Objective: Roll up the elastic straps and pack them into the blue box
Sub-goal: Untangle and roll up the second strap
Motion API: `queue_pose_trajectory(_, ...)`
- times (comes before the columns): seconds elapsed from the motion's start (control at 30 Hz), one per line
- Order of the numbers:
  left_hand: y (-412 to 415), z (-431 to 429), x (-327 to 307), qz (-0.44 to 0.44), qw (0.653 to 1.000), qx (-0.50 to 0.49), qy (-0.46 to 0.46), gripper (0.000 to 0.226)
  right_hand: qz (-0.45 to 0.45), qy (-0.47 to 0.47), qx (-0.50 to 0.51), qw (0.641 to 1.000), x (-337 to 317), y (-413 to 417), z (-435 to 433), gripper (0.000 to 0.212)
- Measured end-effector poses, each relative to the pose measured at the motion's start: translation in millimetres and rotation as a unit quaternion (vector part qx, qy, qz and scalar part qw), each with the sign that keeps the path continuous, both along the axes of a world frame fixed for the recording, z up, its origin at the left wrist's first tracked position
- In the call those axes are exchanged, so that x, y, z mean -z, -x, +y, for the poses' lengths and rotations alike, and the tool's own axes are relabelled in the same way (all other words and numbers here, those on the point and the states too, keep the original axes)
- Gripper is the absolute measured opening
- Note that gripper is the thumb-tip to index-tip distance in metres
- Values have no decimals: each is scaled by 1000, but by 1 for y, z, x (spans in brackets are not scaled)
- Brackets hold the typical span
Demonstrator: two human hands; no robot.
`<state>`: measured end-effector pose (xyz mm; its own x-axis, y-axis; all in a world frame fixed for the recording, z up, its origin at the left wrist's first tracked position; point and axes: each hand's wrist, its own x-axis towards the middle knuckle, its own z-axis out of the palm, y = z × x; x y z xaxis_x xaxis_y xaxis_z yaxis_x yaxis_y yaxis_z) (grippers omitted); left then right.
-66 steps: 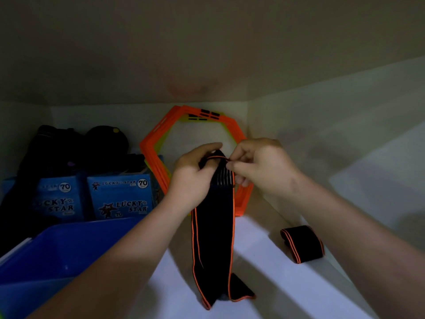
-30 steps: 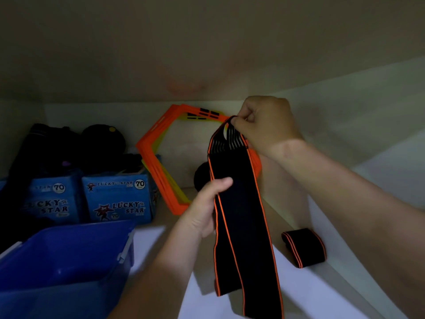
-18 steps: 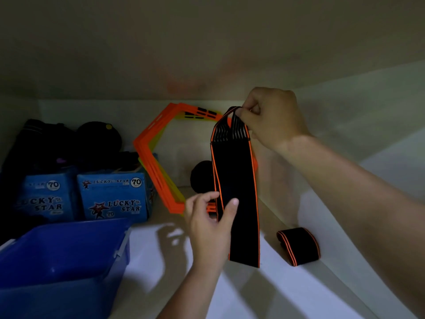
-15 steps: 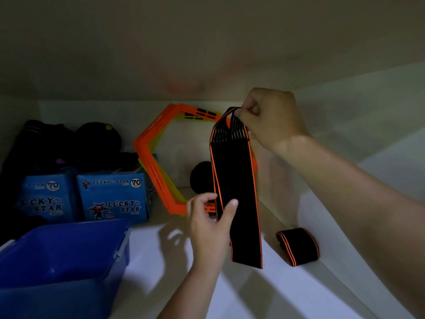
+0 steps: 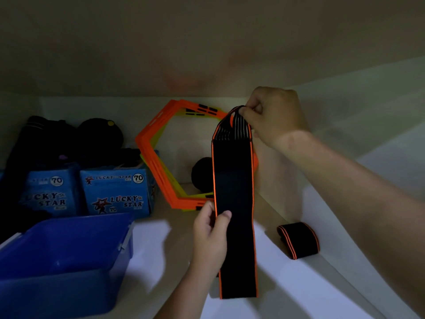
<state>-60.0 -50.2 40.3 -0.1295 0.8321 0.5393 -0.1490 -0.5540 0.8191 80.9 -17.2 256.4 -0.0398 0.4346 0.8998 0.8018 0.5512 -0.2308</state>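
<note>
your right hand (image 5: 273, 116) pinches the gathered top end of the black elastic strap (image 5: 233, 203), fingers curled round it, and holds it high near the back wall. the strap hangs straight down from that pinch. its long axis is upright and its flat, orange-edged face is turned toward you. your left hand (image 5: 210, 236) pinches the strap's left edge about midway down, thumb in front and fingers behind. the free bottom end hangs below that hand, over the white shelf (image 5: 161, 245); whether it touches the shelf cannot be told.

the roll turns on that upright line, as i judge it. one end is fixed in your right hand above, and the loose end is below, nearer your left, so the left hand is better placed to start the winding. the blue box (image 5: 80, 221) sits low on your left, well apart from the strap and on the left hand's side. a rolled strap (image 5: 297, 240) lies on the shelf at the right wall, not yet in the box.
</note>
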Motion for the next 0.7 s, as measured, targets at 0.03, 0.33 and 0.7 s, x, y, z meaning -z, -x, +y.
queue_pose_trajectory(0.03,1,-2,2,-1,1000,5,4,17,1,1,1,1000,1,1,2,15)
queue_pose_trajectory(0.33,9,-19,37,96,994,22,58,33,-7,23,22,999,21,6,31,15)
queue_pose_trajectory(0.7,45,-25,90,272,942,92,172,89,-22,267,94,959,168,-18,128,24)
